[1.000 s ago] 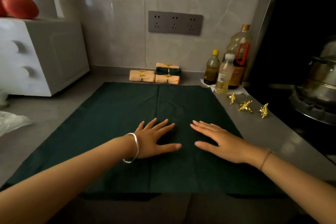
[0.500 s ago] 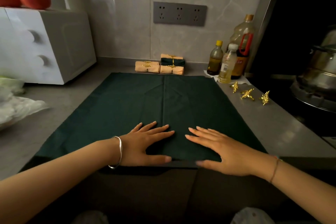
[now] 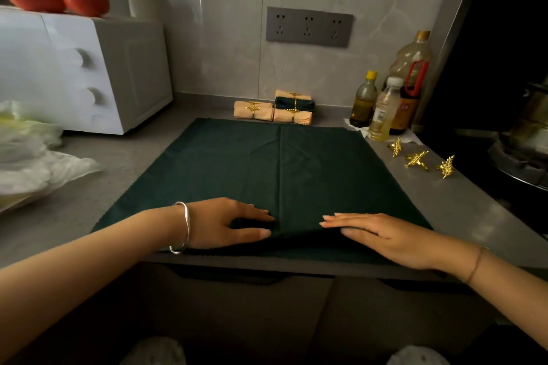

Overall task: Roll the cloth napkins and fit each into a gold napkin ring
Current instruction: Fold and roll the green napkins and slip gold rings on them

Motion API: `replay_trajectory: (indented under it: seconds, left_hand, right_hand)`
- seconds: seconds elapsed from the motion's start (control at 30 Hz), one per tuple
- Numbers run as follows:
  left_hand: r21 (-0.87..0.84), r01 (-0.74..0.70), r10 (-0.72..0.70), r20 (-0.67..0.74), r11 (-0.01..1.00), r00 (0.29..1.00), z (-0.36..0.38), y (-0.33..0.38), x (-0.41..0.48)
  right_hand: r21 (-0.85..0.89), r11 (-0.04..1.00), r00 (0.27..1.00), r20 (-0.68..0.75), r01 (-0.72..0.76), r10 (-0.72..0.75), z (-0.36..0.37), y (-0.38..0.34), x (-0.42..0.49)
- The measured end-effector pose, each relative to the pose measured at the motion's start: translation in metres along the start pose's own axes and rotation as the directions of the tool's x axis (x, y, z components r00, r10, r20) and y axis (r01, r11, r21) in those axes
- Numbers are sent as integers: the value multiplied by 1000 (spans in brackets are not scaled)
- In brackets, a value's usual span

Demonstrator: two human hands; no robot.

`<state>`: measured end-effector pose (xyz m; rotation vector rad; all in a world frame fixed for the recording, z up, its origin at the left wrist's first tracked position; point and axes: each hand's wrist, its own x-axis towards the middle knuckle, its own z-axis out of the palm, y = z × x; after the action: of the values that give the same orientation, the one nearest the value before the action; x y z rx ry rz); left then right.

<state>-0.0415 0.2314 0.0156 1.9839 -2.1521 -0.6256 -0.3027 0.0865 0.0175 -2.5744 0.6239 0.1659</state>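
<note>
Grey stone counter (image 3: pixel 462 210) runs along a tiled wall, and the dark green napkin (image 3: pixel 252 169) lies spread flat across it, its near edge at the counter's front lip. Both hands rest on that near edge: the left hand (image 3: pixel 228 224) has its fingers curled with the thumb beneath, seemingly pinching up a fold, while the right hand (image 3: pixel 382 234) lies flat and open, pressing the cloth where a first low fold is raised. The hands are apart, either side of the napkin's centre crease. By my reading the roll is only just starting; the next move calls for tucking that fold tightly and working it evenly away toward the wall, both hands keeping pace so the roll stays straight. Beyond the napkin's far edge, four finished rolls (image 3: pixel 275 109) sit stacked against the wall, ringed already. Right of the napkin, three loose gold napkin rings (image 3: pixel 416 158) wait, with oil bottles (image 3: pixel 385 104) behind them. Left of the napkin stand a white appliance (image 3: pixel 89 74) and crumpled plastic bags (image 3: pixel 29 157).
</note>
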Motion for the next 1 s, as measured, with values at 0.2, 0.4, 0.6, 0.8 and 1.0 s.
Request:
replay_trajectory:
  seconds: [0.2, 0.4, 0.6, 0.8, 1.0]
  left_hand:
    - [-2, -1, 1, -3, 1000, 1000, -7, 3, -1]
    - [-29, 33, -33, 0, 999, 999, -12, 7, -4]
    - [202, 73, -85, 53, 977, 995, -16, -1, -7]
    - [185, 176, -200, 117, 967, 973, -39, -10, -18]
    - [46, 286, -289, 204, 957, 935, -79, -11, -18]
  right_hand:
    - [124, 983, 991, -3, -135, 136, -8, -4, 0]
    - [213, 948, 971, 20, -238, 239, -11, 2, -3]
    - [13, 996, 993, 71, -93, 92, -11, -1, -3]
    - [-122, 987, 991, 72, -105, 115, -26, 3, -12]
    - [23, 986, 969, 192, -164, 157, -70, 5, -22]
